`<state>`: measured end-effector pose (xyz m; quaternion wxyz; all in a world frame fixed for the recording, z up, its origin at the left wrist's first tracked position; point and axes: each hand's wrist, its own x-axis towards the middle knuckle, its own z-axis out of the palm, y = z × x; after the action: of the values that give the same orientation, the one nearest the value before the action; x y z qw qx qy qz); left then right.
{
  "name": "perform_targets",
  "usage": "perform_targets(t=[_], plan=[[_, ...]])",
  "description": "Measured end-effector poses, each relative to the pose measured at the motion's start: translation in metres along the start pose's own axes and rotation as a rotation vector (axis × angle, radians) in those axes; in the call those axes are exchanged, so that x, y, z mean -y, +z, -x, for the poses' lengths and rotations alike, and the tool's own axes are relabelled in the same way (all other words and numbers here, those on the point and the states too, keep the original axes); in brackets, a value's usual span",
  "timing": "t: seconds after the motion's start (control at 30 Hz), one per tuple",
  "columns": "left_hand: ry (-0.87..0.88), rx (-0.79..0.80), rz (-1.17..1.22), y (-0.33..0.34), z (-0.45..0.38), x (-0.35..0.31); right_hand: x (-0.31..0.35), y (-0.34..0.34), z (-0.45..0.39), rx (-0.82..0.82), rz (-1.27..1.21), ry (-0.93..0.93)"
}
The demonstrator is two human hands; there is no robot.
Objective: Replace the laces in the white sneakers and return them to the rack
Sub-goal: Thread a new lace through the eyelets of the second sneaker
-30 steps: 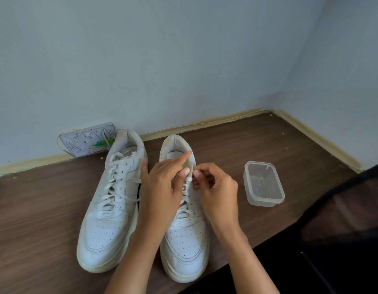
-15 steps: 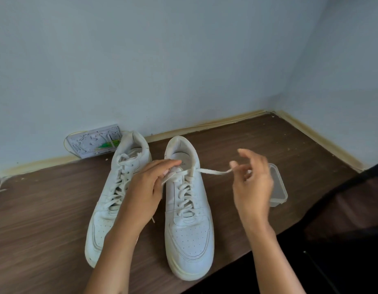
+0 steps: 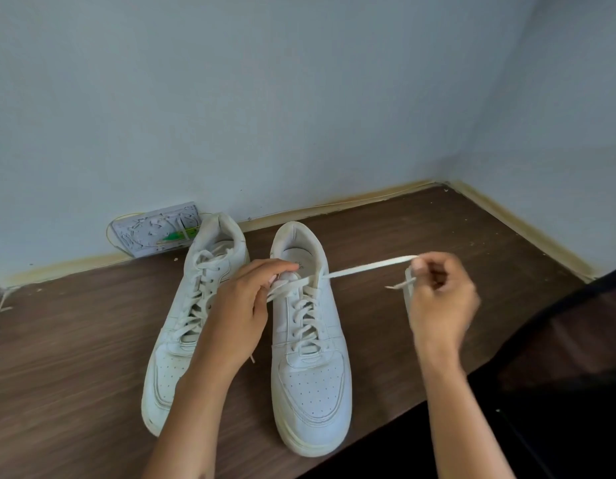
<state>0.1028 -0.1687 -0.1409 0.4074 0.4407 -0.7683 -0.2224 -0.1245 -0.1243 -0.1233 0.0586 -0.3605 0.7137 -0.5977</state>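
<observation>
Two white sneakers stand side by side on the brown wooden surface (image 3: 386, 323), toes toward me. The left sneaker (image 3: 175, 361) is laced, and my left forearm covers part of it. The right sneaker (image 3: 310, 371) has its white lace (image 3: 365, 266) undone at the top, drawn taut to the right. My right hand (image 3: 438, 299) pinches that lace end beside the shoe. My left hand (image 3: 244, 305) rests at the right sneaker's top eyelets, fingers on the other lace strand there.
A wall socket plate (image 3: 157, 233) with a green mark sits low on the pale wall behind the left sneaker. A clear plastic container (image 3: 407, 288) is almost hidden behind my right hand. A dark drop lies past the surface's front right edge (image 3: 438, 402).
My right hand has pulled the lace end out of the right sneaker's knot and away to the right, covering the plastic container. My left hand stayed at the shoe's top.
</observation>
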Motion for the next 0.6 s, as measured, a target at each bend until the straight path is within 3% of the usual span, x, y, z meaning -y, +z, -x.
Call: perform_targets(t=[0.07, 0.13, 0.23, 0.37, 0.5, 0.6], plan=[[0.001, 0.005, -0.002, 0.000, 0.000, -0.001, -0.005, -0.007, -0.005, -0.063, 0.069, 0.026], [0.003, 0.008, 0.006, -0.001, 0.000, -0.002, -0.007, -0.004, -0.002, -0.012, 0.200, -0.021], [-0.002, 0.030, 0.027, -0.003, 0.000, -0.003, -0.001, 0.011, 0.008, 0.215, 0.273, -0.213], [0.004, 0.029, 0.017, -0.003, 0.001, -0.002, 0.007, 0.032, 0.033, 0.542, 0.166, -0.375], [0.005, 0.027, 0.011, -0.002, 0.001, 0.000, 0.006, 0.037, 0.036, 0.472, 0.122, -0.424], [0.002, 0.037, 0.018, -0.003, 0.002, 0.002, 0.006, 0.026, 0.020, 0.280, 0.027, -0.243]])
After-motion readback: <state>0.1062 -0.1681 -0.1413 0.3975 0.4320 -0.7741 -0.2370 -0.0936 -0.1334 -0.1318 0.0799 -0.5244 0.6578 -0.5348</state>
